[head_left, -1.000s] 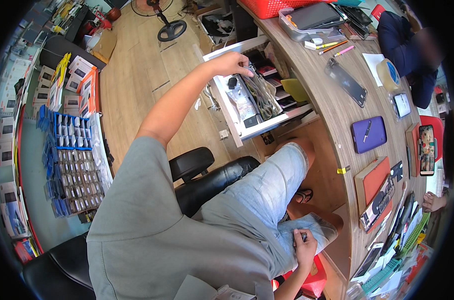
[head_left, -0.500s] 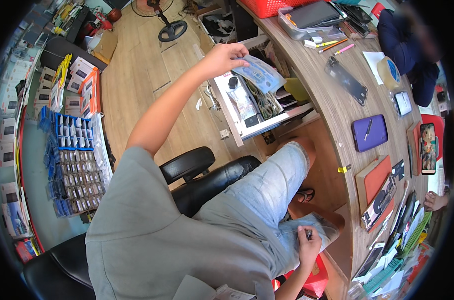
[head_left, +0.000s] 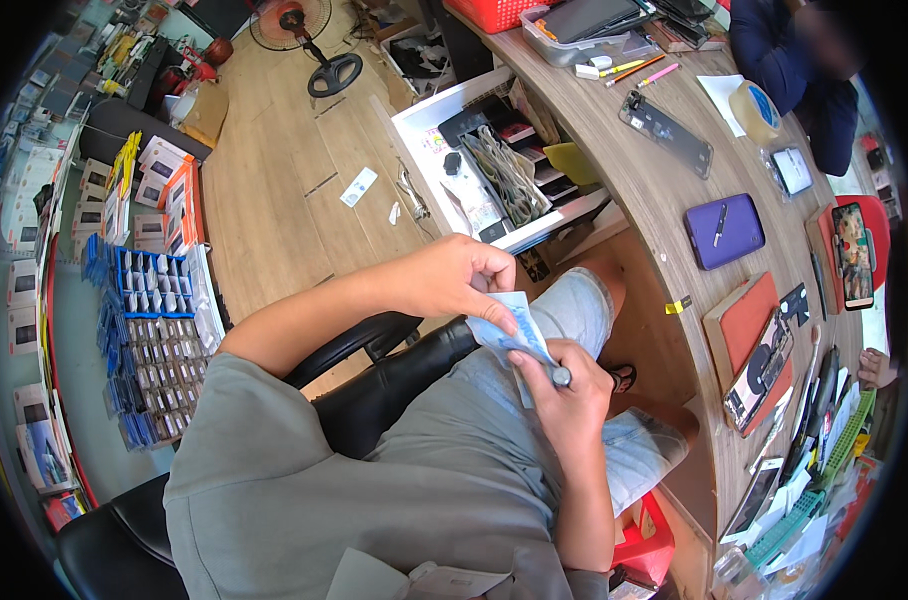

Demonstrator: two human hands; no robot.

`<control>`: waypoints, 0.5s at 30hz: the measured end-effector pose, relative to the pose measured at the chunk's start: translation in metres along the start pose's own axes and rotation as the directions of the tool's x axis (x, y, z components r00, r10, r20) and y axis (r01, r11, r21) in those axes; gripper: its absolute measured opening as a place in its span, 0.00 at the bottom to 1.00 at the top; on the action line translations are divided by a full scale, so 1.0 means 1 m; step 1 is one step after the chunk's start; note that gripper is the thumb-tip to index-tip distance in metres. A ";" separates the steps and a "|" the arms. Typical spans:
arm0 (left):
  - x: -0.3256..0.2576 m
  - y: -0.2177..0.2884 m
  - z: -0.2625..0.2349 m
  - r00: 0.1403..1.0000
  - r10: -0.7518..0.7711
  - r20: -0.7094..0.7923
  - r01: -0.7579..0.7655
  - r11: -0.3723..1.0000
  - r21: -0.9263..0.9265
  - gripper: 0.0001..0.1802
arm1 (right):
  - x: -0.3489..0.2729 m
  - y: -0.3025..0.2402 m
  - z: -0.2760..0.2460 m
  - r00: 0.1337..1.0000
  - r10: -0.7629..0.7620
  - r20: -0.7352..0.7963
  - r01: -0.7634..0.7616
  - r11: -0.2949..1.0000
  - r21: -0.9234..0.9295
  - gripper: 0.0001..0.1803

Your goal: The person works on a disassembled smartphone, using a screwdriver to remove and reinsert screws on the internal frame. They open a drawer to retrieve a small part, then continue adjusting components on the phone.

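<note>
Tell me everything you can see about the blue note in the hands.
The blue note is a thin, flexible sheet, paper or plastic by its look, printed in pale and deeper blue. It is bent or folded, though the fingers hide exactly how. It slants in the air above the denim shorts, between both hands: the left hand pinches its upper part, and the right hand has its thumb near the lower end.

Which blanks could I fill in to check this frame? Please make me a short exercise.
1. The paper money between the left hand and the right hand is mostly ____ in colour.
2. The white drawer under the desk stands ____, its contents showing.
3. A slim pen lies on a case coloured ____.

Missing words: blue; open; purple.
</note>
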State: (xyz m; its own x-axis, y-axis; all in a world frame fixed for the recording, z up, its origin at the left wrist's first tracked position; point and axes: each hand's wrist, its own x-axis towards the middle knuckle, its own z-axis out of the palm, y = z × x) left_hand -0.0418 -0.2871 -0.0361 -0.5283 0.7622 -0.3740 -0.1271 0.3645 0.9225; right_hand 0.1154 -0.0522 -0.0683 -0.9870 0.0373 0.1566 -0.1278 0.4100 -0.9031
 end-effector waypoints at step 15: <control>0.049 -0.003 0.045 0.975 0.198 0.102 -0.210 0.969 0.132 0.13 | -0.041 0.013 -0.040 0.920 0.361 0.150 -0.391 0.856 0.338 0.08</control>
State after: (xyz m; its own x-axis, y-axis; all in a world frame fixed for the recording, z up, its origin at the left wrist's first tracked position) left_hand -0.0292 -0.2264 -0.0616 -0.4549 0.8696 -0.1918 0.0990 0.2635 0.9596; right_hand 0.1578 -0.0122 -0.0702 -0.9692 0.0455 -0.2419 0.2433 0.0281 -0.9695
